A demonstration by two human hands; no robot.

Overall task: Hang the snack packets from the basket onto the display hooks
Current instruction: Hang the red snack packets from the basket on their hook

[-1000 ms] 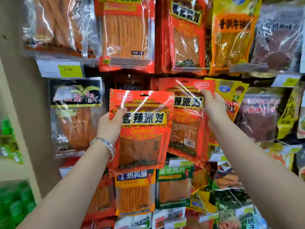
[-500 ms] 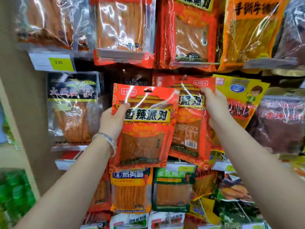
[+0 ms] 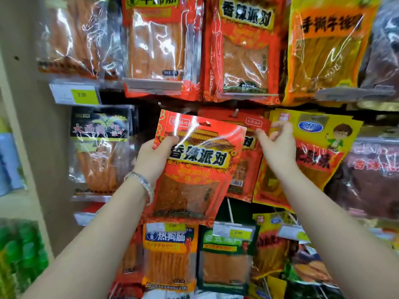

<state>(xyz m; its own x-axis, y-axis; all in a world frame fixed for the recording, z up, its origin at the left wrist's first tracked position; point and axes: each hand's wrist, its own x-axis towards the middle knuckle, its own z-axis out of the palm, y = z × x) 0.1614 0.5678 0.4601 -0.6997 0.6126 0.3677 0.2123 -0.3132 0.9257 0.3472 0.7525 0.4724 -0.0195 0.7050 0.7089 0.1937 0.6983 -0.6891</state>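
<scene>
My left hand (image 3: 154, 156) grips a red snack packet (image 3: 194, 169) by its left edge, thumb across the front, held tilted in front of the display. Its hang hole sits just below a bare hook tip (image 3: 159, 104). Behind it a matching red packet (image 3: 248, 152) hangs on a hook (image 3: 236, 111). My right hand (image 3: 277, 145) pinches that hanging packet's upper right corner. The basket is out of view.
Rows of hanging snack packets fill the wall: a black-labelled one (image 3: 99, 147) at left, a yellow cartoon one (image 3: 313, 152) at right, larger red and orange packs (image 3: 246, 50) above, more below. Price tags (image 3: 75, 94) jut out. A beige post (image 3: 26, 126) stands left.
The packet in my left hand has risen and tilted toward the upper hooks. My right hand has slid up to the hanging packet's top corner. The view has moved closer.
</scene>
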